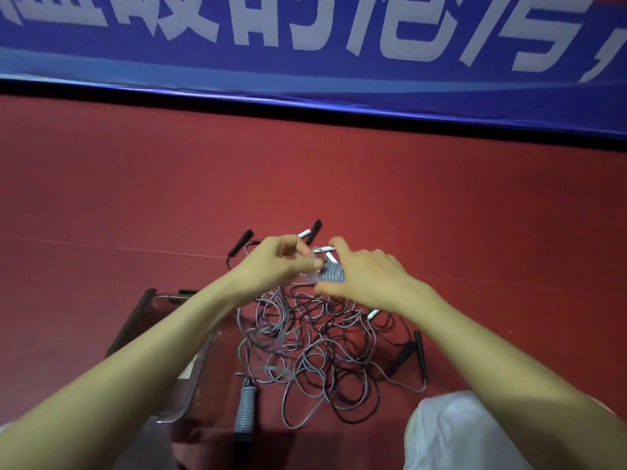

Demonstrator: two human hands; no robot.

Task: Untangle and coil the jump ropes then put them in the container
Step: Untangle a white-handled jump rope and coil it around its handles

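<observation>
black handles (245, 240) 4 | grey handles (246, 407) 2 | white handles (373, 313) 3+ | container (185, 385) 1

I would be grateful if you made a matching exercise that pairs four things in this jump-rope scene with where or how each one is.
Things:
1. clear plastic container
2. tangle of grey and black jump ropes
3. blue banner with white characters
4. right hand

Places or states:
a. along the far edge of the red floor
b. gripping a grey ribbed handle
c. partly under the left forearm
d. spread loose on the floor, uncoiled

Pairs: 1-c, 2-d, 3-a, 4-b.
</observation>
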